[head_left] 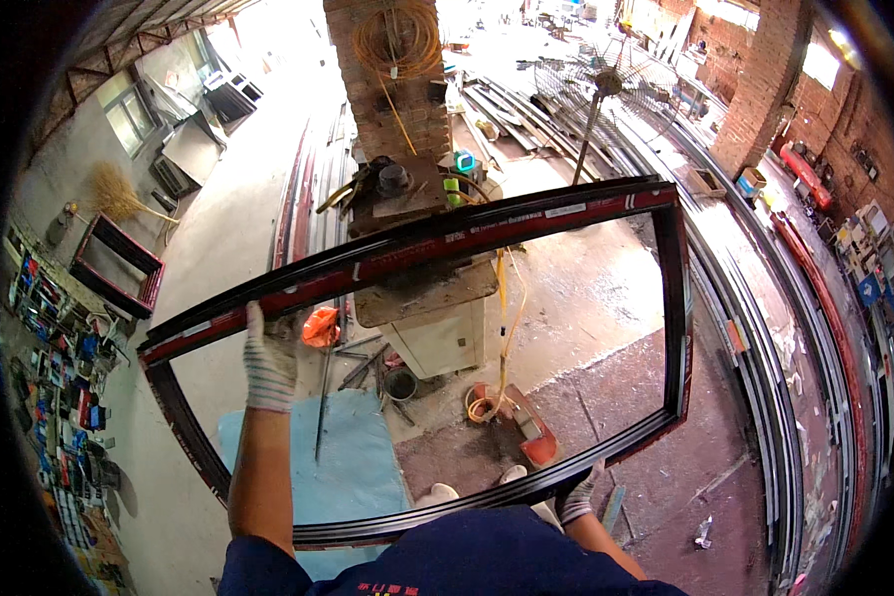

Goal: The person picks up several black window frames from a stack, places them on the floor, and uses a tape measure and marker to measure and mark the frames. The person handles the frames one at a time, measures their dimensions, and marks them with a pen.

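Note:
A large rectangular window frame (pixel 422 236), dark with red film along its face, is held up tilted in front of my body, its left end lower than its right. My left hand (pixel 269 360), in a striped white work glove, grips the far bar near the left corner with the thumb laid over it. Low on the right, my right hand (pixel 580 496), gloved too, is closed around the near bar from below; part of its fingers is hidden behind the bar. Through the opening show a metal cabinet (pixel 437 338) and the floor.
A brick pillar (pixel 382 109) with a hung orange hose coil (pixel 397 38) rises ahead. Right of it stand a large fan (pixel 606 84) and long stacked metal profiles (pixel 745 328). A smaller frame (pixel 119 263) and a broom (pixel 119 191) lean left. Blue sheet (pixel 353 452) covers some floor.

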{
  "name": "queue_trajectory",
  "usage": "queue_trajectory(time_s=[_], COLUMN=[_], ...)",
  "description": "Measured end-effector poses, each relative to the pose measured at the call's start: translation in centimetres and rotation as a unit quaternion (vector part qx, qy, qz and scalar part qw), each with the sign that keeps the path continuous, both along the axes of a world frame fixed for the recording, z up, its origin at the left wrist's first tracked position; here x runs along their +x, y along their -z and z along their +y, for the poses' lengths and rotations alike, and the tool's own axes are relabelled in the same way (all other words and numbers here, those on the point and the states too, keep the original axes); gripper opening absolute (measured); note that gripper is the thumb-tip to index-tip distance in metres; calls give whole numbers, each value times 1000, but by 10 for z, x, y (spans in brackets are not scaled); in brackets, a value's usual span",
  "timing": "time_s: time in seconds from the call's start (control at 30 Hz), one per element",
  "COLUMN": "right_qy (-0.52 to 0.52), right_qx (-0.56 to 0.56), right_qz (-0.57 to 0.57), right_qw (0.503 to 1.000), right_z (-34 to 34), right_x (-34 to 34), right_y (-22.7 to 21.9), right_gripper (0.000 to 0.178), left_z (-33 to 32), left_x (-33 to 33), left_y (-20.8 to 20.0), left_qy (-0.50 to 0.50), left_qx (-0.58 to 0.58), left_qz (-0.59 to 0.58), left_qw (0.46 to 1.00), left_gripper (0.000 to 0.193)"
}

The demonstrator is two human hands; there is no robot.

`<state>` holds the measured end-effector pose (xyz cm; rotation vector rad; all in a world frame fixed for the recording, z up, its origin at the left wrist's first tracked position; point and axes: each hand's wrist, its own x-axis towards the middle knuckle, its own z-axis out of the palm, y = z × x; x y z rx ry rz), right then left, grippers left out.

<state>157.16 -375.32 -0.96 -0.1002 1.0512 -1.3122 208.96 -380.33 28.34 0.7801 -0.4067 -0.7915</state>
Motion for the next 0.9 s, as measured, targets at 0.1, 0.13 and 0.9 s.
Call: queue_trajectory(time_s=[0.1,0.13,0.9], right_qy=[31,46,-28], right_qx=[89,104,219], right_qz=[50,74,139], right_qw=[994,991,965], right_z=[-9,-12,-89], right_x=[-19,-23,20], right_y=[1,7,-13], right_gripper=[85,87,125], left_z=[-43,-60,-196], left_x=[6,-4,91], left_y=[58,60,248], left_qy=[18,12,7], left_qx=[57,77,224], left_qz=[51,50,203], left_qw=[997,996,953], left_gripper=[40,40,32])
